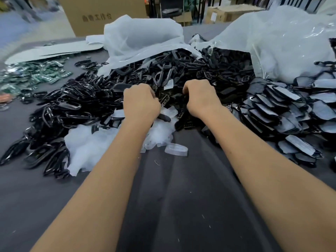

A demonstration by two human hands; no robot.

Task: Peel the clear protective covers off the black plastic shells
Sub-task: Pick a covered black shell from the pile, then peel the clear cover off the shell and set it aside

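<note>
A big heap of black plastic shells (pixel 163 73) spills from a torn white bag across the middle of the table. My left hand (pixel 141 103) is curled knuckles-up at the heap's near edge, and a black shell (pixel 164 117) pokes out from under its palm. My right hand (pixel 200 97) is fisted beside it, thumb pressed on a ribbed black shell (pixel 181 111); its fingertips are hidden. Peeled clear covers (pixel 176 149) lie loose just in front of both hands.
Glossy black rings (pixel 60 110) are piled on the left, with green circuit boards (pixel 36 75) behind them. Film-covered flat shells (pixel 283 113) are stacked on the right. White plastic bags (pixel 141 37) and a cardboard box (pixel 101 13) stand behind. Dark cloth (pixel 172 197) covers the near table.
</note>
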